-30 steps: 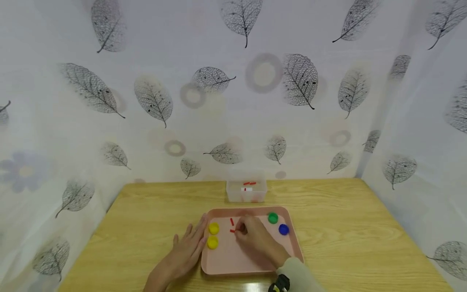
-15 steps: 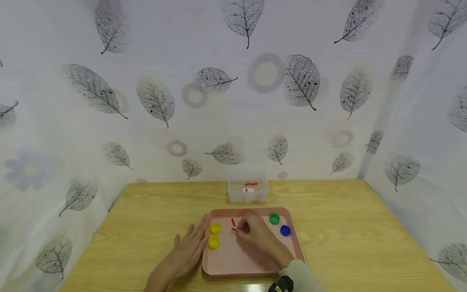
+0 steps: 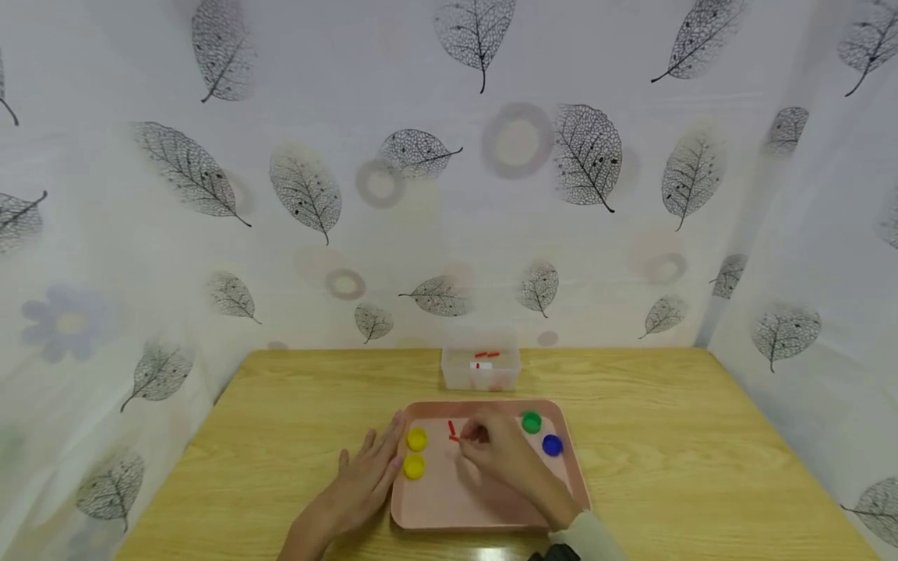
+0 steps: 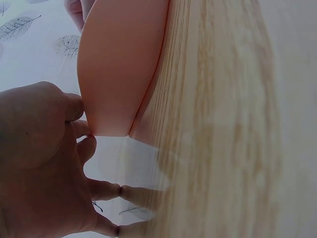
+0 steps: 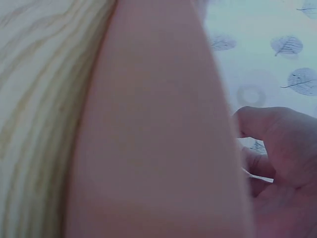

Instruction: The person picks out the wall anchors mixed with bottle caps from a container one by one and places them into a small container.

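Observation:
My right hand point(image 3: 496, 448) reaches over the pink tray point(image 3: 463, 510), its fingers bent. Thumb and forefinger appear to pinch the right end of a short red stick point(image 3: 454, 438) lying slantwise. Just above it lies another short red stick point(image 3: 452, 428), apart from my fingers. My left hand point(image 3: 361, 477) rests at the tray's left side, fingers spread, some touching the rim. Two yellow bottle caps point(image 3: 417, 439) are inside the tray near that hand. In the right wrist view the tray wall hides the sticks and my right fingertips.
A green cap point(image 3: 532, 422) and a blue cap point(image 3: 552, 445) lie at the tray's right side. Behind the tray stands a clear plastic box point(image 3: 481, 378) with more red sticks inside. The wooden table point(image 3: 673, 444) ends at a leaf-patterned curtain point(image 3: 421, 234).
The lower red stick has moved up, closer to the upper one, with my right hand at its end. My left hand stays at the tray's edge. The head view has shifted slightly.

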The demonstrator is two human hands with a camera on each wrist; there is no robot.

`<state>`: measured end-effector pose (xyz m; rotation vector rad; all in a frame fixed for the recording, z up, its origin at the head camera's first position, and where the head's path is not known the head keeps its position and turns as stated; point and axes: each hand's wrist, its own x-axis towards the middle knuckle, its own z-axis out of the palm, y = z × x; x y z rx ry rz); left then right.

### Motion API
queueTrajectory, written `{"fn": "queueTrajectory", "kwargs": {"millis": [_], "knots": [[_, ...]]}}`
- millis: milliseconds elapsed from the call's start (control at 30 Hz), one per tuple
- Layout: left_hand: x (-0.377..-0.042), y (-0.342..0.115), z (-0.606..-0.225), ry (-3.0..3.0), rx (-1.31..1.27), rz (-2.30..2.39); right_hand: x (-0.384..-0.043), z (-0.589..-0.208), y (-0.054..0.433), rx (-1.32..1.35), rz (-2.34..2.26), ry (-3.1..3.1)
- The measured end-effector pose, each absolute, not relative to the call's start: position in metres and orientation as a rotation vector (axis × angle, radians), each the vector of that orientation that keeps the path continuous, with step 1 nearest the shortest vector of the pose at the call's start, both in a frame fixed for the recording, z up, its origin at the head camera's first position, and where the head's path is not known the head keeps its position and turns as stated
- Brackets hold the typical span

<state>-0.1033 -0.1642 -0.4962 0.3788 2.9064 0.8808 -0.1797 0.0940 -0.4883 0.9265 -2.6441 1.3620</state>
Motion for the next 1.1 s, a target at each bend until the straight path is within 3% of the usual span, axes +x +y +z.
{"fn": "queueTrajectory", "kwargs": {"millis": [633, 1100], "knots": [[-0.103, -0.162, -0.5, 2.93, 0.389, 0.878, -0.172, -0.449, 0.124, 0.78, 1.326, -2.521], [-0.102, -0.162, -0.499, 2.903, 0.361, 0.873, -0.192, -0.426, 0.15, 0.889, 1.273, -2.372]]}}
